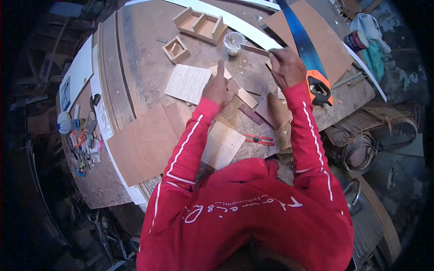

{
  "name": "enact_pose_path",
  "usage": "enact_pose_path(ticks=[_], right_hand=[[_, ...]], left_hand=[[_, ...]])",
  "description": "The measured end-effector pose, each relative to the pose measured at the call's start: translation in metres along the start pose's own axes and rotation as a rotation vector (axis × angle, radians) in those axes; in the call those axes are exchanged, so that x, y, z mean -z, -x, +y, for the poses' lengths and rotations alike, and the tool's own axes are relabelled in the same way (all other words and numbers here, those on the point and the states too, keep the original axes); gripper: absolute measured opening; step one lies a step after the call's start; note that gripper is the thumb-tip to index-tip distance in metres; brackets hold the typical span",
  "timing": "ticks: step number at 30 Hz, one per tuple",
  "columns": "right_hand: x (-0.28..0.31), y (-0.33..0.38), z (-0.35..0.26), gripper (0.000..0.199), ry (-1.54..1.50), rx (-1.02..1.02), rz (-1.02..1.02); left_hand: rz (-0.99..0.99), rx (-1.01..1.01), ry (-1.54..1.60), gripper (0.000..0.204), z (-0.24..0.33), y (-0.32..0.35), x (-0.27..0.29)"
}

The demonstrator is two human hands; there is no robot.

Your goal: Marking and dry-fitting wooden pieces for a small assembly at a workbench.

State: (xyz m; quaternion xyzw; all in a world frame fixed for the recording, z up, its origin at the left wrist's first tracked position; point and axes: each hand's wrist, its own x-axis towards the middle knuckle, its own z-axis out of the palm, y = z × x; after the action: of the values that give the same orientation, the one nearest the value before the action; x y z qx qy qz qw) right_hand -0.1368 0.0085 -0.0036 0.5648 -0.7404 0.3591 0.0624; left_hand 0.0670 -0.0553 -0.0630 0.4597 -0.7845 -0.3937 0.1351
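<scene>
My right hand [288,68] is closed around a flat wooden stick [256,50]. The stick's far end reaches the rim of a clear plastic cup [233,41] with whitish stuff in it. To the left, my left hand [218,91] has its index finger stretched out and seems to pinch a small brown wood piece [233,86] near the thumb. Beside that hand lies a pale square board [187,84]. A small open wooden box [176,50] and a longer divided wooden box [200,25] stand farther off, left of the cup.
A handsaw [302,36] with an orange handle lies right of my right hand, across a brown sheet [323,38]. A red utility knife [259,139] rests near my body. Thin boards [142,142] and offcuts cover the workbench; small tools [86,144] sit at its left edge.
</scene>
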Motion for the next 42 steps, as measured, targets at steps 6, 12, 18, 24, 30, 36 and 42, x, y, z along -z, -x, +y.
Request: enact_pose_path(ticks=[6,12,18,24,30,36,42], right_hand=[[-0.034,-0.058,-0.008,0.016,0.236,0.080,-0.254],[-0.067,-0.085,-0.020,0.016,0.368,0.207,-0.434],[-0.080,-0.094,-0.030,0.011,0.397,0.226,-0.497],[-0.092,-0.100,-0.036,0.012,0.448,0.195,-0.582],[-0.106,-0.109,-0.033,0.018,0.470,0.253,-0.682],[-0.112,-0.113,-0.021,0.023,0.394,0.247,-0.707],[-0.106,-0.119,-0.002,0.032,0.289,0.234,-0.699]], left_hand=[[-0.071,0.059,-0.285,0.100,0.006,-0.034,-0.006],[-0.108,0.072,-0.346,0.095,0.010,-0.046,-0.009],[-0.021,0.104,-0.352,0.091,0.013,-0.046,-0.012],[-0.065,0.142,-0.419,0.084,0.019,-0.048,-0.008],[-0.064,0.156,-0.427,0.082,0.016,-0.049,-0.009],[-0.063,0.154,-0.435,0.082,0.015,-0.049,-0.009],[-0.100,0.162,-0.440,0.081,0.017,-0.050,-0.009]])
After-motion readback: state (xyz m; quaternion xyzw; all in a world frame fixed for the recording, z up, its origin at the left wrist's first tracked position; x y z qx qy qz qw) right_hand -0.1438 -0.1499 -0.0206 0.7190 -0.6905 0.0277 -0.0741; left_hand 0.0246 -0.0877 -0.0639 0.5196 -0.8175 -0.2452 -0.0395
